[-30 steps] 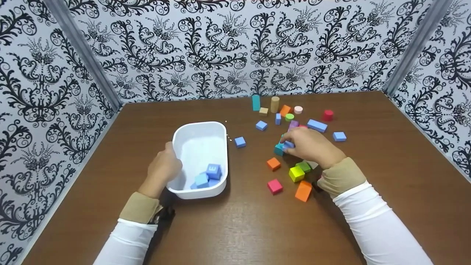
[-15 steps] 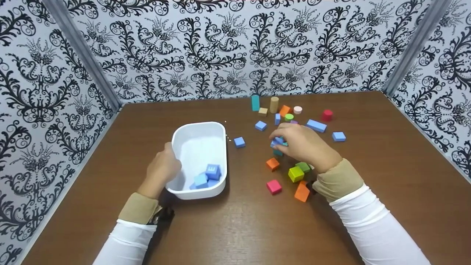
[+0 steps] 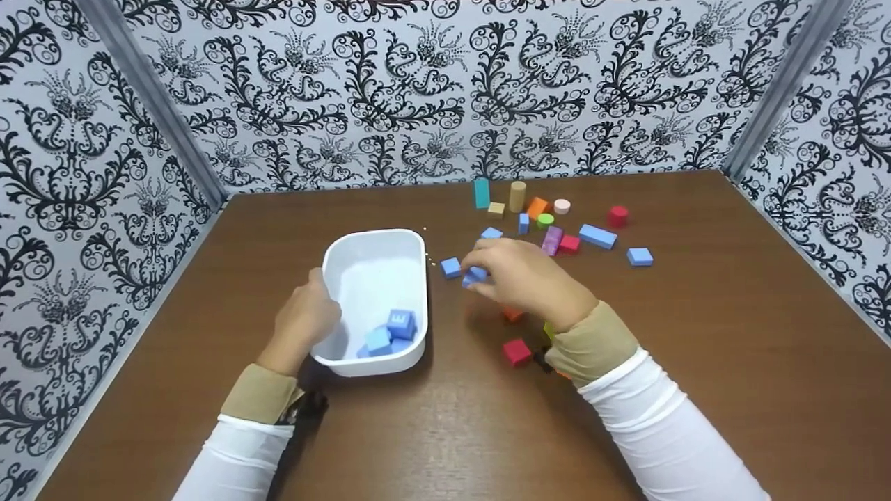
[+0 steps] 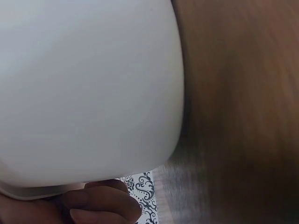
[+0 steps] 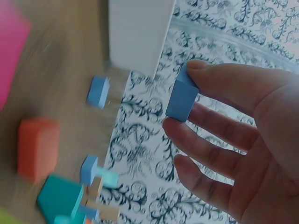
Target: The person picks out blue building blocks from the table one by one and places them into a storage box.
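Observation:
My left hand (image 3: 306,316) grips the left rim of a white plastic tub (image 3: 376,240); in the left wrist view its curled fingers (image 4: 105,203) show below the tub's wall (image 4: 93,93). Several blue blocks (image 3: 401,323) lie in the tub's near end, one marked with an E. Between thumb and fingertips my right hand (image 3: 529,282) pinches a blue block (image 5: 182,98), raised above the table to the right of the tub. Another blue block (image 3: 451,268) rests on the table just left of that hand. The right forearm partly hides an orange block (image 3: 513,314) and a yellow one.
Toward the back right lie several blocks: a long blue block (image 3: 597,236), a purple block (image 3: 552,240), a red cylinder (image 3: 618,216), a tan cylinder (image 3: 517,197) and a teal block (image 3: 482,193). A red block (image 3: 517,352) sits nearer. Patterned walls (image 3: 431,90) enclose the table.
My right hand has lifted the blue block from beside the teal piece and carried it left toward the tub. The left hand and tub have stayed in place.

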Action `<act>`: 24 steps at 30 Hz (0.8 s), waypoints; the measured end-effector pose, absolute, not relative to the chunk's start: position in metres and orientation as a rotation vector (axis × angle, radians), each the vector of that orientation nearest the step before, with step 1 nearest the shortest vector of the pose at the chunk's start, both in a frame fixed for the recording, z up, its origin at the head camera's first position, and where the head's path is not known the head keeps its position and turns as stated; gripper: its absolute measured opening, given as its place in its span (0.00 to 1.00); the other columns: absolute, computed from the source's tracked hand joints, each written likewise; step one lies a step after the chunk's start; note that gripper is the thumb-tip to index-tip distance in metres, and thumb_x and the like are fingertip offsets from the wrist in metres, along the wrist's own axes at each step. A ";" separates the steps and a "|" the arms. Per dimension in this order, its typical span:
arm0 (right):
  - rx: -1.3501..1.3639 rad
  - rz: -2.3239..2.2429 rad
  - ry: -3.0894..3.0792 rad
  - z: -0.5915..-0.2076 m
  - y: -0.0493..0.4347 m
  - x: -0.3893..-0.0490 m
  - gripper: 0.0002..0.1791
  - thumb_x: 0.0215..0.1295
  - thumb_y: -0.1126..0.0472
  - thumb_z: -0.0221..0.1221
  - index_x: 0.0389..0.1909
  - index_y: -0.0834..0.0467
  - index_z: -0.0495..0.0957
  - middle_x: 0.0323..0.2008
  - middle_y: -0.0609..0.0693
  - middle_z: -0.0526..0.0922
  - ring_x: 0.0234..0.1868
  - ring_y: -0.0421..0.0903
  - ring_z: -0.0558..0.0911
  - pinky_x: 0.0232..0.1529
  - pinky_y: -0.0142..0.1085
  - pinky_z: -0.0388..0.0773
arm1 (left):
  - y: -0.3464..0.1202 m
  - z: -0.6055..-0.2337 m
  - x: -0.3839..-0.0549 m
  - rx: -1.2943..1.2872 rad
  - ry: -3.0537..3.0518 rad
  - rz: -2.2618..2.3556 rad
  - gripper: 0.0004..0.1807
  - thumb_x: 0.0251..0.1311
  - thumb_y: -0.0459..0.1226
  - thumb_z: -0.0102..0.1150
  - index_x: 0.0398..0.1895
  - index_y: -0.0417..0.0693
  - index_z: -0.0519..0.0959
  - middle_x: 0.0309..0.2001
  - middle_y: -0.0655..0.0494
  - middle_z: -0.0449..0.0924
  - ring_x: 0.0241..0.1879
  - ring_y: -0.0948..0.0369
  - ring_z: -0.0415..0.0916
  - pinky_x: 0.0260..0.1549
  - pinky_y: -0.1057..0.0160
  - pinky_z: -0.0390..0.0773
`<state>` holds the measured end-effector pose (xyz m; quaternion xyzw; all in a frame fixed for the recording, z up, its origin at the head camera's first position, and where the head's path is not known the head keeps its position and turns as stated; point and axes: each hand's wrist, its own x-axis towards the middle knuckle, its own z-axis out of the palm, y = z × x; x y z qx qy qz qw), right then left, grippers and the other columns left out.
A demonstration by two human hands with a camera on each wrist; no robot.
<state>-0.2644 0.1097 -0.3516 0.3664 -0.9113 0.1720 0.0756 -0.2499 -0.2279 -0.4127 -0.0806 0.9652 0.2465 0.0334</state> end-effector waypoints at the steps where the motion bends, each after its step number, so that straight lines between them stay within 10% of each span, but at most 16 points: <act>1: 1.118 0.512 -2.703 -0.351 0.105 -0.264 0.11 0.69 0.59 0.71 0.49 0.56 0.91 0.45 0.50 0.88 0.43 0.50 0.86 0.51 0.45 0.84 | -0.228 -0.412 -0.250 -0.247 2.971 0.758 0.37 0.68 0.32 0.45 0.79 0.30 0.53 0.59 0.25 0.78 0.51 0.38 0.82 0.46 0.39 0.80; 24: 1.341 0.480 -2.681 -0.361 0.036 -0.243 0.14 0.67 0.61 0.73 0.53 0.53 0.91 0.51 0.50 0.88 0.53 0.50 0.85 0.58 0.43 0.82 | -0.227 -0.410 -0.248 -0.262 2.965 0.752 0.35 0.68 0.32 0.46 0.78 0.30 0.54 0.59 0.26 0.78 0.52 0.37 0.81 0.50 0.37 0.79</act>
